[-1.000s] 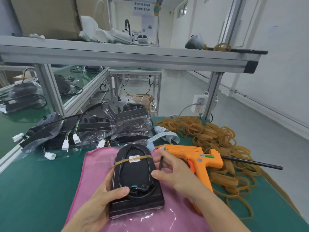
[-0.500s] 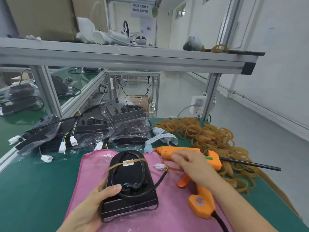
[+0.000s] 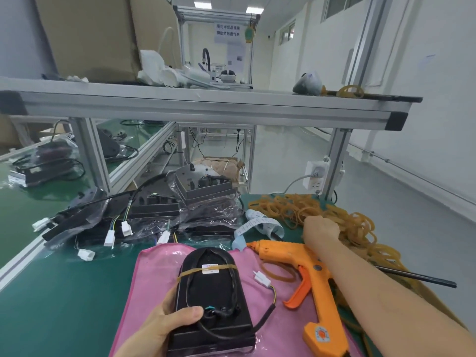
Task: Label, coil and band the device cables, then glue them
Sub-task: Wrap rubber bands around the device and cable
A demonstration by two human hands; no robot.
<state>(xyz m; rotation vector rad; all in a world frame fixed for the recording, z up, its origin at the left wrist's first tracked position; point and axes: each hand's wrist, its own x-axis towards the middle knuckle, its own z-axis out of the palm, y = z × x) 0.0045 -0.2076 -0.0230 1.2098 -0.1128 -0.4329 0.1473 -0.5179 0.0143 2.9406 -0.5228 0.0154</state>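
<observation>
A black device [image 3: 211, 292] lies on a pink cloth [image 3: 154, 279]. My left hand [image 3: 159, 328] grips its near left corner, thumb on top by the cable exit. A rubber band [image 3: 190, 271] and a white label [image 3: 210, 269] cross its coiled cable. The loose cable end with a white connector [image 3: 262, 278] lies on the cloth to the right. My right hand [image 3: 319, 228] reaches into the pile of rubber bands [image 3: 360, 228]; its fingers are hidden behind its back. The orange glue gun [image 3: 304, 256] lies under my right forearm, a single rubber band [image 3: 278, 271] beside it.
Several bagged black devices with white connectors [image 3: 154, 215] are heaped behind the cloth. A strip of labels [image 3: 260, 222] lies near the gun's nozzle. A thin black rod [image 3: 417, 278] sticks out to the right. An aluminium shelf beam [image 3: 206, 106] runs overhead.
My right hand let go of the cable end, left a band on the cloth and moved back right into the rubber band pile. The glue gun now lies flat.
</observation>
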